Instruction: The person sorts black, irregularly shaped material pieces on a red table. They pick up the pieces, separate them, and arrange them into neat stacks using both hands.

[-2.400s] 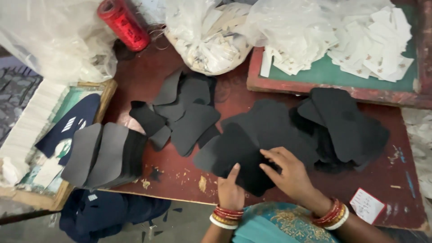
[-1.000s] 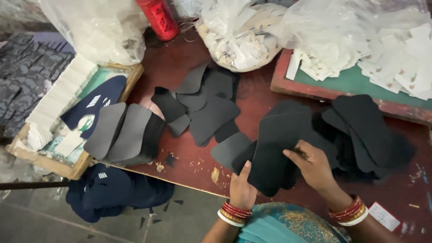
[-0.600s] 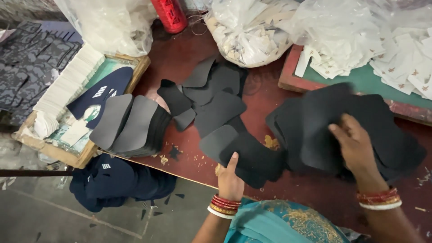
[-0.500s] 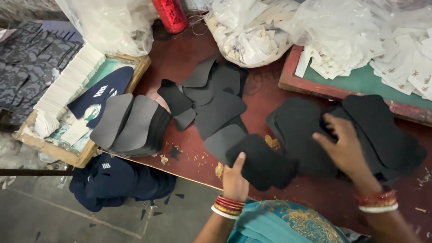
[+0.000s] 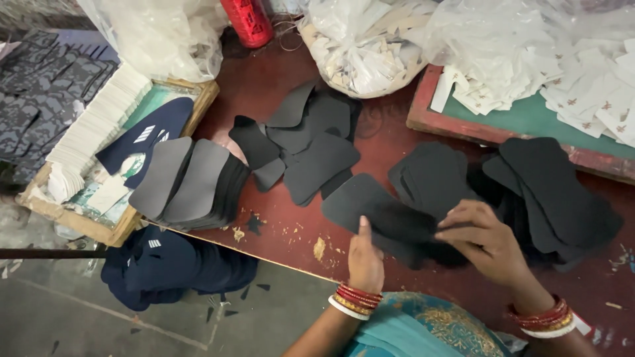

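The left hand (image 5: 366, 259) rests at the near edge of the counter (image 5: 390, 135), its thumb pressed flat on a black piece (image 5: 370, 205) of cut sheet material that lies in front of the person. The other fingers are tucked under that piece, so it is pinched between thumb and fingers. The right hand (image 5: 486, 241) sits just beside it, fingers curled down onto the same black piece where it runs into a dark stack (image 5: 430, 175) of similar cutouts; it grips the top layer at its edge. Both wrists wear red and gold bangles (image 5: 356, 301).

To the right of the hands, more black cutouts (image 5: 555, 192) lie fanned over each other, touching the stack. Farther back, near the middle of the counter, a loose heap of dark grey pieces (image 5: 311, 142) overlaps in several directions. At the left edge a neat pile of grey shapes (image 5: 188, 185) leans against a wooden tray (image 5: 63, 211), which carries a navy piece (image 5: 142, 135) and a row of white cards (image 5: 99, 122). A dark blue cloth (image 5: 172, 268) hangs below the counter edge.

Along the far side stand a red bottle (image 5: 250, 21) and clear plastic bags (image 5: 360, 46) stuffed with white paper bits (some spill onto a green board (image 5: 529, 119) at the right). Small crumbs of tan scrap (image 5: 319, 248) dot the red surface near the left hand.
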